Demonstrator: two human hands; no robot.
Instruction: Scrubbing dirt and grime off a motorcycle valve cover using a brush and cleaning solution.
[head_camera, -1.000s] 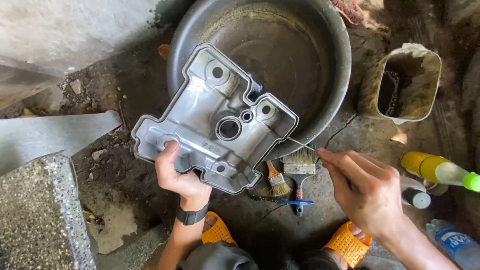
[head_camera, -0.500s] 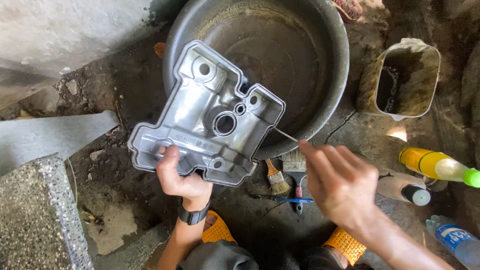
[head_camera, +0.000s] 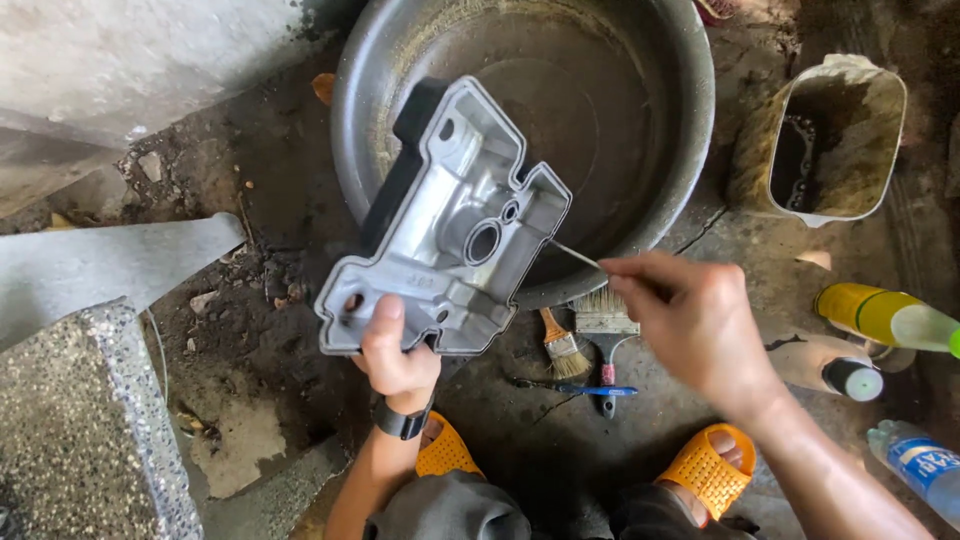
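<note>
My left hand (head_camera: 398, 356) grips the near edge of a grey cast-metal engine cover (head_camera: 450, 225), thumb on top. The cover is tilted on edge over the rim of a large dark metal basin (head_camera: 660, 130), its hollow inner side facing up. My right hand (head_camera: 690, 320) pinches a thin pale stick (head_camera: 575, 254) whose tip touches the cover's right edge. A black band sits on my left wrist.
Two paintbrushes (head_camera: 600, 320) and a blue-handled tool (head_camera: 585, 389) lie on the dirty concrete below the basin. A grimy cut-open jug (head_camera: 825, 135) stands at the right. A yellow bottle (head_camera: 880, 315), a black-capped bottle (head_camera: 850, 375) and a clear bottle (head_camera: 915, 458) lie at the right edge. A stone slab (head_camera: 80, 420) is at left.
The cover has been turned from lying nearly flat to standing steeply on edge, and shifted right. My right hand has moved left toward it with the stick.
</note>
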